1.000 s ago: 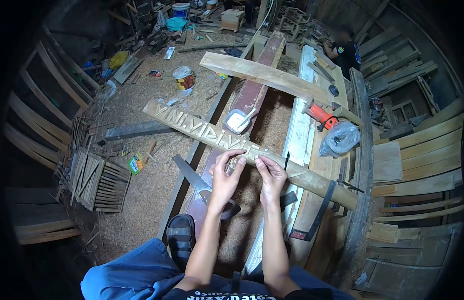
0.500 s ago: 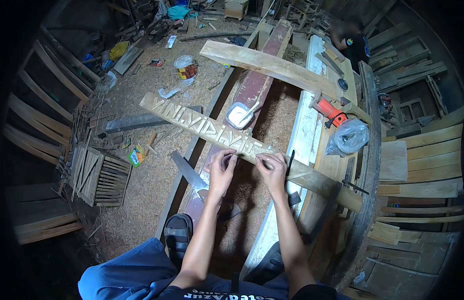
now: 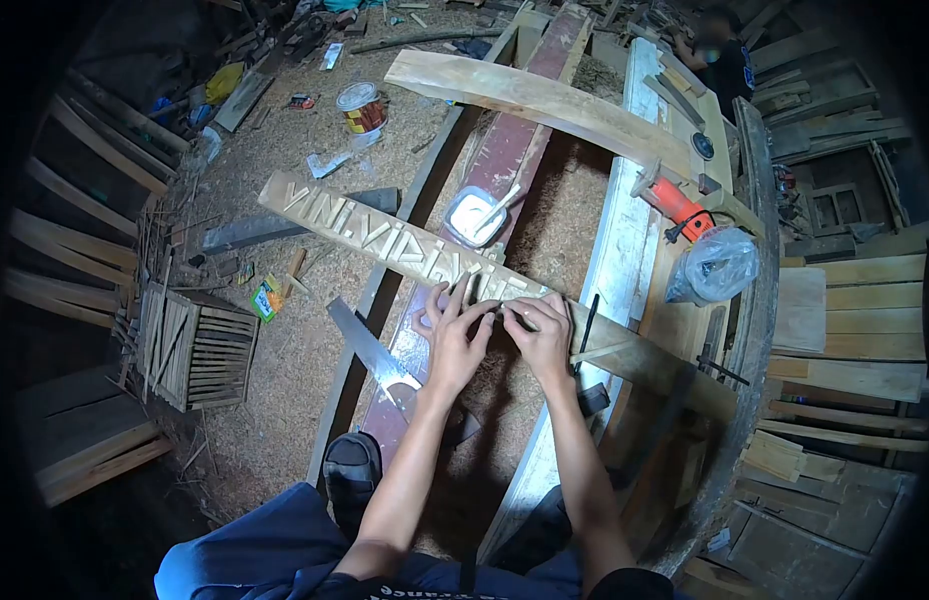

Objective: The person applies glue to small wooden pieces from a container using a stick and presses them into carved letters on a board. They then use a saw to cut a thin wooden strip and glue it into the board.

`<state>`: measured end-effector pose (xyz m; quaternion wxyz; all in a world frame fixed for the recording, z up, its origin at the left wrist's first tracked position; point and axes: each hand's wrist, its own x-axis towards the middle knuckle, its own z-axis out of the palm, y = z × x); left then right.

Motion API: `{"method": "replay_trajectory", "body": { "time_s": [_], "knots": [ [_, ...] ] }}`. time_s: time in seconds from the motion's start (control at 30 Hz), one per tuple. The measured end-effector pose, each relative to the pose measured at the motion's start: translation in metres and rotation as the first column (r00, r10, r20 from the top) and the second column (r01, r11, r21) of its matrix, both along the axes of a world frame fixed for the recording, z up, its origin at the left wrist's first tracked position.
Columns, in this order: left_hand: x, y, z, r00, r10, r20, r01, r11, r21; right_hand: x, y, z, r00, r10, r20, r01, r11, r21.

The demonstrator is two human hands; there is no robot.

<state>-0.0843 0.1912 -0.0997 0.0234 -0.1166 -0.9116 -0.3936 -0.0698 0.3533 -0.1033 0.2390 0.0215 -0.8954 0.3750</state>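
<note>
A long wooden board [image 3: 329, 218] lies slantwise across the supports, with raised pale wooden letters along its left part. My left hand [image 3: 456, 340] is at the board's near edge, its fingers apart, some resting by the last letters and one reaching toward my other hand. Close beside it, my right hand [image 3: 540, 335] has its thumb and fingertips pinched together at the board's edge; anything between them is too small to make out. Behind the board, a white tub of white paste [image 3: 474, 217] has a stick [image 3: 502, 208] lying across it. A thin wood strip [image 3: 602, 353] rests on the board right of my hands.
A handsaw [image 3: 369, 350] lies left of my arms. At the right are a red power tool [image 3: 677, 208] and a clear plastic bag [image 3: 719, 266]. A curved plank [image 3: 524, 92] spans the far side. Another person [image 3: 719, 65] is at the upper right. A paint bucket [image 3: 361, 110] stands on the floor.
My left hand has gone from a closed pinch to fingers spread over the letters, one reaching toward my right hand. My right hand remains pinched at the board's edge. The view has shifted slightly.
</note>
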Motion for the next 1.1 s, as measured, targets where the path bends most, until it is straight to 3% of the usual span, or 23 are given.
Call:
{"method": "replay_trajectory", "body": {
  "time_s": [0.33, 0.77, 1.1],
  "knots": [
    [-0.007, 0.007, 0.0, 1.0, 0.002, -0.021, -0.003, 0.998, -0.064, -0.006, -0.006, -0.004, 0.996, -0.066, 0.054, 0.071, 0.992, -0.101],
    [-0.001, 0.011, -0.014, 0.996, 0.026, 0.082, -0.029, 0.999, 0.028, 0.001, -0.026, -0.008, 0.978, -0.174, 0.117, 0.2, 0.941, -0.274],
    [0.003, 0.008, -0.021, 0.992, 0.026, 0.127, -0.03, 0.999, 0.03, 0.005, -0.032, -0.013, 0.971, -0.223, 0.086, 0.227, 0.973, -0.034]
  ]
}}
